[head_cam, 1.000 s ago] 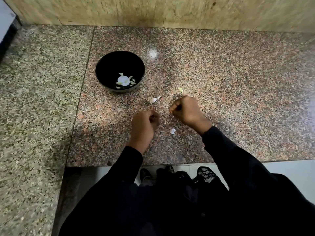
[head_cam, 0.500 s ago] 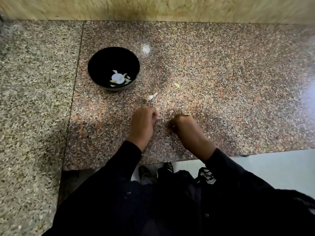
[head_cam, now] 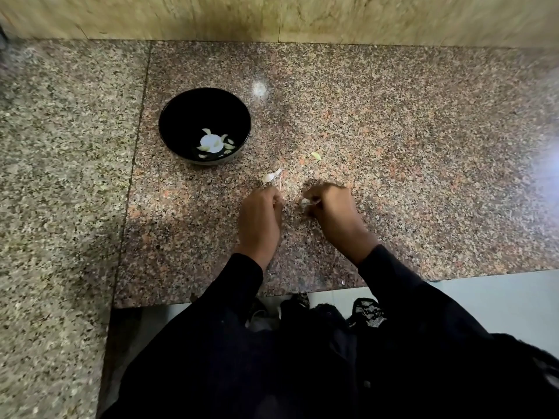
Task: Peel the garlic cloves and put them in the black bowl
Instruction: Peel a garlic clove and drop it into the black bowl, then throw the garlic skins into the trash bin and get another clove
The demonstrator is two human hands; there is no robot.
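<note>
The black bowl (head_cam: 169, 116) stands on the granite counter at the back left, with several pale garlic pieces (head_cam: 211, 143) in its bottom. My right hand (head_cam: 332, 216) rests on the counter in front of the bowl, and its fingertips pinch a small white garlic clove (head_cam: 305, 202). My left hand (head_cam: 261, 219) lies just to the left of it, knuckles up and fingers curled. A pale sliver of garlic shows at its fingertips, and the rest is hidden. A gap of bare counter separates the two hands.
A white scrap of garlic skin (head_cam: 270, 176) lies between the bowl and my left hand. A small greenish piece (head_cam: 316, 155) lies further right. The counter's front edge (head_cam: 302, 293) runs below my forearms, and a stone wall (head_cam: 302, 16) closes off the back.
My right hand came down and back from near the greenish piece to beside my left hand. The white bit that lay on the counter near my wrists is gone from there.
</note>
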